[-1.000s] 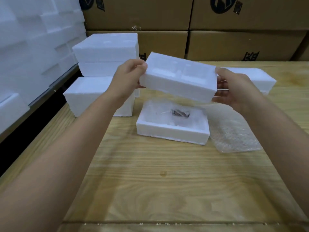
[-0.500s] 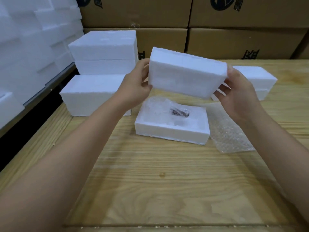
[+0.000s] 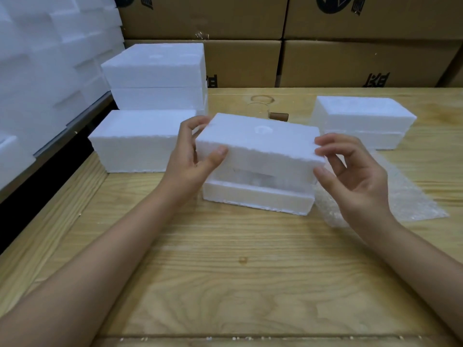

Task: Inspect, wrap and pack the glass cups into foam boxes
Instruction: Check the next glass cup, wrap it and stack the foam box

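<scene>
A white foam lid (image 3: 260, 144) hovers just above the white foam box base (image 3: 258, 199) in the middle of the wooden table. In the gap between them shows the bubble-wrapped glass cup (image 3: 258, 176). My left hand (image 3: 193, 156) grips the lid's left end, thumb on its front face. At the lid's right end is my right hand (image 3: 355, 176), holding it with thumb and fingertips. A clear glass cup with a cork (image 3: 268, 112) stands behind the lid, mostly hidden.
Closed foam boxes sit at the left (image 3: 140, 141), stacked behind it (image 3: 155, 76), and at the right (image 3: 360, 121). A sheet of bubble wrap (image 3: 406, 196) lies right of the base. Cardboard cartons (image 3: 350, 63) line the back. Foam pieces (image 3: 37, 71) pile up at far left.
The lid has been turned hollow side down and lowered from in front of me to just over the box base. Both hands moved down with it.
</scene>
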A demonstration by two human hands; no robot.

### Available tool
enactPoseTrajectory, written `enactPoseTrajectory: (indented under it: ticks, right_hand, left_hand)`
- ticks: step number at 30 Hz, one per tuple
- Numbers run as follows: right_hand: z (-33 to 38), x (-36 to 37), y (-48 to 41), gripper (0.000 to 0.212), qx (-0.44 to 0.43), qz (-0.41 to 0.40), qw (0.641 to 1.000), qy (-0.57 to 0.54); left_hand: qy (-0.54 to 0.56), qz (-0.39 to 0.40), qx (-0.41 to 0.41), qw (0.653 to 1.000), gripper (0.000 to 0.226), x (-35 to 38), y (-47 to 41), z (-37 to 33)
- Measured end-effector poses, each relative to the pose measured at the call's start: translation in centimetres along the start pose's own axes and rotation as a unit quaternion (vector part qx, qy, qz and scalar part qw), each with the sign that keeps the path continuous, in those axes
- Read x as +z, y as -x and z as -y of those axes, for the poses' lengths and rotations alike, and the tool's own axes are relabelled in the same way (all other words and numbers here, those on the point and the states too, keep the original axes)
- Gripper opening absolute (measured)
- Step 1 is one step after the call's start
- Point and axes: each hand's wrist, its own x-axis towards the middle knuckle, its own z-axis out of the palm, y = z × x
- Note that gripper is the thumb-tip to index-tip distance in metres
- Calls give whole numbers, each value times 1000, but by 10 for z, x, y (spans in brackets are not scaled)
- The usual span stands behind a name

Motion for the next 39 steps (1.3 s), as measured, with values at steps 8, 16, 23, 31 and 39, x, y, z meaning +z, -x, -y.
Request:
enactPoseTrajectory:
  ticks: [8, 16, 23, 31, 39]
  right_hand:
    - [-3, -1, 9, 17, -43, -5, 996, 75]
    - [-13, -11, 8, 19, -43, 33, 989, 139]
    - [-17, -13, 9, 25, -11, 55, 989, 135]
    - [-21, -15, 3, 63, 123, 192, 968, 108]
    - [-21, -26, -5, 76, 134, 222, 962, 84]
  left_hand:
    - [-102, -1, 46, 994, 35, -5, 10, 8]
    - [-92, 21, 35, 995, 39, -7, 12, 18]
    - [-55, 56, -21, 997, 45, -9, 15, 16]
    - [-16, 172, -66, 983, 56, -12, 9, 20]
    - [-21, 191, -65, 979, 58, -14, 10, 25]
